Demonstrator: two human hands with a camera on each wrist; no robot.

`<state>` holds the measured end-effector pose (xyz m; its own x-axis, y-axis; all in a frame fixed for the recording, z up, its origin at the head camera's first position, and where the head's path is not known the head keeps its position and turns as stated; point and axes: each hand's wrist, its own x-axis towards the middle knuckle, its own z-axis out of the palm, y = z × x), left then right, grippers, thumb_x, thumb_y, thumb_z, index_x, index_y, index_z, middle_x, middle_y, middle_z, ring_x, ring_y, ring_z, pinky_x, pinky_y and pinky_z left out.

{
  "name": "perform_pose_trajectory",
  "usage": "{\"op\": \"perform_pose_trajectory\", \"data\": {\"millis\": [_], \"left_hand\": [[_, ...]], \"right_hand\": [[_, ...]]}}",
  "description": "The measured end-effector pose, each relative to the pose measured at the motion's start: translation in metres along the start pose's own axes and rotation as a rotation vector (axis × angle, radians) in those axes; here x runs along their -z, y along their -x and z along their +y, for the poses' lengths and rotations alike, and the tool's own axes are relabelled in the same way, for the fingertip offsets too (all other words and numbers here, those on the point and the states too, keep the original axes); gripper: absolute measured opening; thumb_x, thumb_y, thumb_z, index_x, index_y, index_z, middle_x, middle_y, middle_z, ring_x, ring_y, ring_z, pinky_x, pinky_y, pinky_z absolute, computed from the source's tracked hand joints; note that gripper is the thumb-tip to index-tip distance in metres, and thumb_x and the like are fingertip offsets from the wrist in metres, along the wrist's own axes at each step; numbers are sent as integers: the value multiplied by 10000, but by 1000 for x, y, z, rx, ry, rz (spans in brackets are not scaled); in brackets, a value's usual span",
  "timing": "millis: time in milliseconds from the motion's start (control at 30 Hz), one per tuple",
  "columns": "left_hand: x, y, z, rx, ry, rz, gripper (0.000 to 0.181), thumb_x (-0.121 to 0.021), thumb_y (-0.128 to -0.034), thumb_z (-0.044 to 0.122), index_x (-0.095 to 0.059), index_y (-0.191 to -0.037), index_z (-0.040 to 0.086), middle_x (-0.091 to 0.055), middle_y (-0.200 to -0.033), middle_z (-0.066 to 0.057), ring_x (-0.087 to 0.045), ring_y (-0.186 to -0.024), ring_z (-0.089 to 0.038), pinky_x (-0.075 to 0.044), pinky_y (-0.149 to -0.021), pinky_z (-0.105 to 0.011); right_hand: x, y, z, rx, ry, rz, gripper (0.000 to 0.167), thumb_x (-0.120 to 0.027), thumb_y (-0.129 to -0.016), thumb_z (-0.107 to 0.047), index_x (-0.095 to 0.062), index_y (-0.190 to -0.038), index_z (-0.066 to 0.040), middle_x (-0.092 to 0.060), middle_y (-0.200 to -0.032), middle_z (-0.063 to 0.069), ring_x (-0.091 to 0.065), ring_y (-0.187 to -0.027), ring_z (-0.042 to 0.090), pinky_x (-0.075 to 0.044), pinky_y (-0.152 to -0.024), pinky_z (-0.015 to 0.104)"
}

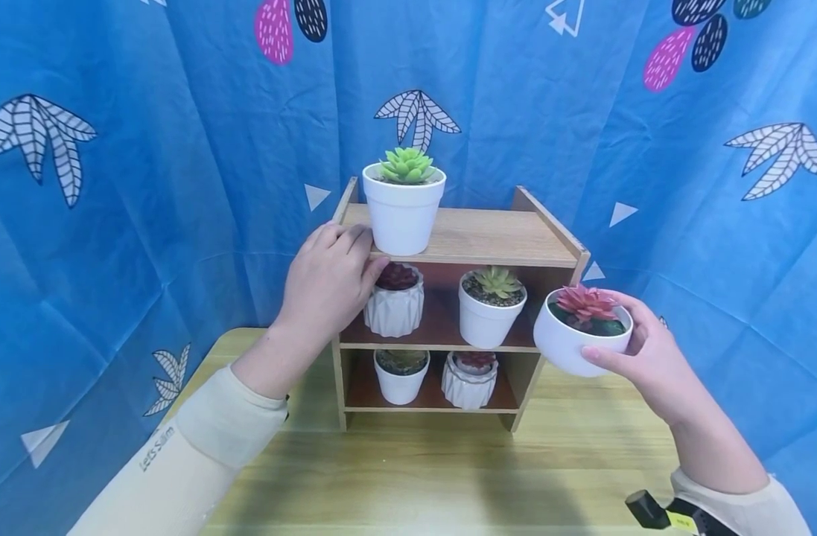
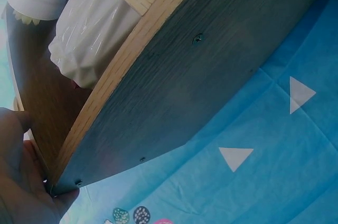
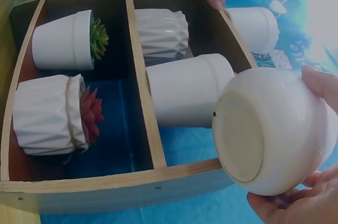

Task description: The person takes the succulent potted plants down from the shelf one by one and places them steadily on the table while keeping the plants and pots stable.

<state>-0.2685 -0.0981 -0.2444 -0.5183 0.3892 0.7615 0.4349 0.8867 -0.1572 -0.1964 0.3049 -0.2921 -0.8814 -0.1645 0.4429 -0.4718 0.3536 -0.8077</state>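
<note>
My right hand [image 1: 656, 357] grips a round white pot with a red succulent [image 1: 582, 350], held in the air beside the right end of a small wooden shelf [image 1: 495, 234]. In the right wrist view the underside of that round pot [image 3: 240, 137] shows. At the shelf's upper left corner my left hand [image 1: 331, 279] grips the edge of the top board, thumb below and fingers above. Right by those fingers, a white pot with a green succulent [image 1: 406, 216] stands on the top board.
On the middle shelf stand a ridged white pot [image 1: 395, 309] and a smooth white pot [image 1: 490, 320]. The bottom shelf holds another smooth pot [image 1: 401, 385] and a ridged pot [image 1: 470, 385]. The unit sits on a wooden table [image 1: 435, 469], with a blue patterned cloth [image 1: 214, 164] behind.
</note>
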Motion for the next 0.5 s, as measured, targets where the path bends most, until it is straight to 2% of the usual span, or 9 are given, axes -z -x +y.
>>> {"op": "perform_pose_trajectory", "data": {"millis": [367, 500], "left_hand": [[1, 1, 0, 3, 0, -6, 474, -609, -992, 391, -635, -1271, 9, -661, -1284, -154, -573, -1159, -341, -394, -1113, -455], [2, 0, 0, -1, 1, -6, 475, -605, -994, 390, -634, -1275, 9, -660, -1287, -154, -573, -1158, -341, -394, -1113, -454]], "right_hand": [[1, 7, 9, -6, 16, -20, 699, -678, -863, 48, -391, -1471, -141, -520, -1313, 31, -590, -1110, 115, -577, -786, 260], [2, 10, 13, -7, -25, -30, 705, -672, -861, 65, -386, -1474, -133, -514, -1319, 44, -585, -1119, 123, -576, -789, 264]]}}
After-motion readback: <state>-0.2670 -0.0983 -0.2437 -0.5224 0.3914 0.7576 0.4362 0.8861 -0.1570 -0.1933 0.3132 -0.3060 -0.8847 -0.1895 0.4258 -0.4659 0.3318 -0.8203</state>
